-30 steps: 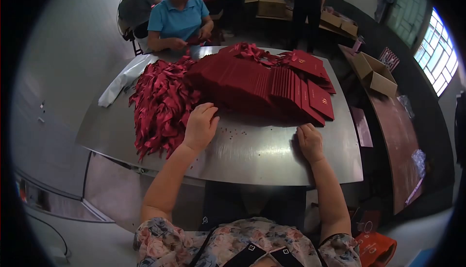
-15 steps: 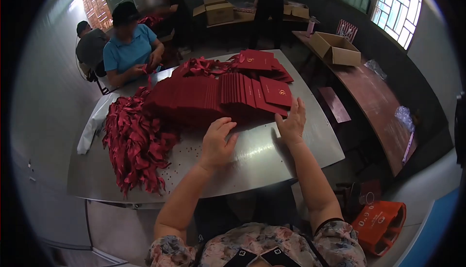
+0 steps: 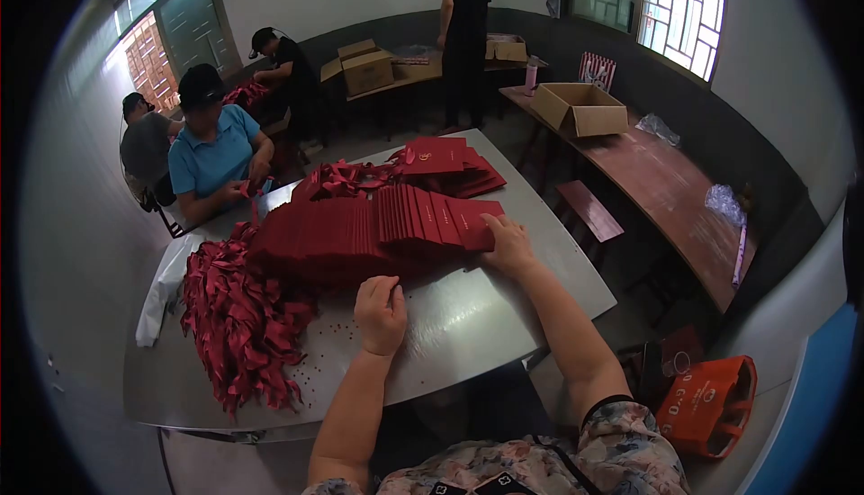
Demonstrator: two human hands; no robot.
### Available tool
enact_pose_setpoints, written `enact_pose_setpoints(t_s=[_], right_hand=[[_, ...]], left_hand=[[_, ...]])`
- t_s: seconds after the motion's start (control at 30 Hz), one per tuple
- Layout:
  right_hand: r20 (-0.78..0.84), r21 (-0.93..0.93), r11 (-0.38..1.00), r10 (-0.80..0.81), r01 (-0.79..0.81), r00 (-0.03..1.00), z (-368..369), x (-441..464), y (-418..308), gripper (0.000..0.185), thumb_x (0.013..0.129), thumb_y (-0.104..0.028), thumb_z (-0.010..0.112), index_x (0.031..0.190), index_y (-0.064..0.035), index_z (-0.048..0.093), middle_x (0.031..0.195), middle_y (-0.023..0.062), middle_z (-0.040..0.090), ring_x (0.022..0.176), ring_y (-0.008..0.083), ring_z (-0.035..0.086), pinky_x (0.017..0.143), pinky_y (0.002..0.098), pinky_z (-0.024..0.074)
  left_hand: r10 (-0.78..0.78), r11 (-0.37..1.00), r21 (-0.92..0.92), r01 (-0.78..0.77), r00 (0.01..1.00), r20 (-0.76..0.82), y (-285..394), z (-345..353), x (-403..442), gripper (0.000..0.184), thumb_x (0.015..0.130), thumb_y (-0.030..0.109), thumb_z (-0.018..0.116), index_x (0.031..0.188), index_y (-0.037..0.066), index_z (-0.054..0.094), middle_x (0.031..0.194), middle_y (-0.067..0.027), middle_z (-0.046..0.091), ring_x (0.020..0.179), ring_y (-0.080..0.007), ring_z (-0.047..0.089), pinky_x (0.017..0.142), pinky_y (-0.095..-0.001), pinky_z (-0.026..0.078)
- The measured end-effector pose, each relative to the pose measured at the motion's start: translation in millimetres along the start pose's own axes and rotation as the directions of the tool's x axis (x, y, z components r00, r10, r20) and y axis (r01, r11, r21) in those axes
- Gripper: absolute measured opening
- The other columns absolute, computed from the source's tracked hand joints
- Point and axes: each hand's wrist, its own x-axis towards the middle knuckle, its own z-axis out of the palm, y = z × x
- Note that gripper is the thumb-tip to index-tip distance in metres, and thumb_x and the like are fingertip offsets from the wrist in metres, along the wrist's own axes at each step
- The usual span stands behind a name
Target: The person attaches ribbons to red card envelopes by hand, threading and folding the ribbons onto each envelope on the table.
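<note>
On the metal table [image 3: 459, 328] lies a long fanned row of dark red cards or folders [image 3: 315, 234]. My right hand [image 3: 511, 245] grips the rightmost red card [image 3: 477, 223] at its right edge, the thumb side hidden behind it. My left hand [image 3: 381, 313] is closed just in front of the row, over bare metal; whether anything is between its fingers is too small to tell. A heap of red ribbons [image 3: 238, 315] is to the left. Behind the row lie more red ribbons [image 3: 346, 178] and a second stack of red cards [image 3: 445, 164].
A co-worker in a blue shirt [image 3: 214, 157] handles red ribbon at the table's far left. Other people are farther back. White plastic [image 3: 165, 292] lies on the left edge. An open carton [image 3: 580, 110] stands on a side bench [image 3: 666, 198]; an orange bag [image 3: 706, 405] is at lower right.
My right hand has moved from beside the row onto its rightmost card. My left hand has closed and shifted slightly left and down. The whole view has turned rightward and up.
</note>
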Motion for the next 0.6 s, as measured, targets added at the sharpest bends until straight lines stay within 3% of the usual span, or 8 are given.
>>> enact_pose_setpoints(t_s=[0.13,0.23,0.37,0.4,0.47,0.5,0.53,0.6], right_hand=[[0.045,0.045,0.995,-0.089,0.087,0.995,-10.5,-6.7,6.1,0.068,0.067,-0.019,0.080,0.132,-0.0162,0.060,0.125,0.0111,0.058,0.123,0.0306,0.055,0.105,0.0444,0.0441],[-0.035,0.039,0.973,-0.226,0.227,0.974,-6.7,-9.4,15.6,0.048,0.077,-0.018,0.076,0.123,-0.0147,0.066,0.123,0.0111,0.062,0.117,0.0314,0.059,0.098,0.0401,0.0493],[-0.328,0.303,0.952,0.064,0.041,0.943,-21.5,-5.4,18.4,0.027,0.095,-0.016,0.062,0.121,-0.0082,0.066,0.110,0.0179,0.070,0.101,0.0335,0.068,0.087,0.0376,0.0526],[-0.374,0.397,0.918,0.149,0.013,0.915,-22.5,-1.7,25.3,0.026,0.096,-0.016,0.062,0.118,-0.0026,0.065,0.104,0.0162,0.072,0.096,0.0289,0.070,0.083,0.0347,0.0523],[-0.434,0.689,0.707,0.228,0.158,0.872,-44.3,-8.6,18.4,0.026,0.099,-0.016,0.060,0.118,0.0016,0.063,0.105,0.0125,0.073,0.096,0.0207,0.069,0.084,0.0309,0.0518],[-0.365,0.820,0.547,0.273,0.169,0.890,-46.3,-6.9,22.3,0.026,0.101,-0.013,0.056,0.121,0.0032,0.059,0.111,0.0093,0.070,0.100,0.0154,0.066,0.088,0.0290,0.0517],[-0.368,0.818,0.549,0.272,0.171,0.889,-47.6,-8.7,25.8,0.026,0.101,-0.013,0.056,0.121,0.0032,0.059,0.111,0.0093,0.070,0.100,0.0154,0.066,0.088,0.0290,0.0517],[-0.282,0.953,0.201,0.304,0.228,0.910,-50.3,-14.8,26.7,0.026,0.101,-0.012,0.057,0.123,0.0021,0.056,0.115,0.0101,0.068,0.101,0.0155,0.065,0.091,0.0295,0.0524]], left_hand=[[0.032,0.999,0.005,-0.032,0.999,0.023,0.4,1.7,0.0,0.015,0.080,0.000,0.067,0.095,0.001,0.066,0.093,-0.0125,0.064,0.086,-0.0316,0.062,0.077,-0.0394,0.052],[0.033,0.999,0.016,-0.034,0.999,0.024,-3.1,-0.6,1.5,0.014,0.080,0.000,0.067,0.094,0.001,0.066,0.091,-0.0126,0.063,0.085,-0.0313,0.062,0.076,-0.0393,0.051],[-0.014,1.000,0.000,0.014,1.000,0.009,-4.8,-2.3,2.2,0.011,0.081,0.001,0.066,0.092,0.001,0.066,0.090,-0.0129,0.063,0.084,-0.0307,0.062,0.075,-0.0385,0.051],[-0.022,1.000,-0.004,0.022,1.000,0.019,-6.0,-1.7,1.4,0.011,0.081,0.001,0.066,0.092,0.001,0.066,0.090,-0.0129,0.063,0.084,-0.0307,0.062,0.075,-0.0385,0.051],[-0.019,1.000,0.004,0.019,1.000,-0.003,-7.4,-0.9,2.0,0.010,0.082,0.001,0.066,0.091,0.001,0.066,0.089,-0.0128,0.063,0.083,-0.0305,0.062,0.074,-0.0378,0.051],[-0.018,1.000,0.001,0.018,1.000,-0.004,-7.6,-1.4,2.3,0.010,0.082,0.001,0.066,0.091,0.001,0.066,0.089,-0.0128,0.063,0.083,-0.0305,0.062,0.074,-0.0378,0.051],[-0.023,1.000,-0.001,0.023,1.000,-0.003,-7.7,-2.0,2.7,0.009,0.082,0.001,0.066,0.091,0.001,0.066,0.089,-0.0128,0.063,0.082,-0.0304,0.062,0.074,-0.0375,0.051],[-0.029,1.000,-0.002,0.029,1.000,-0.005,-8.2,-2.6,2.4,0.009,0.082,0.001,0.066,0.091,0.001,0.066,0.089,-0.0127,0.063,0.082,-0.0303,0.062,0.074,-0.0372,0.051]])
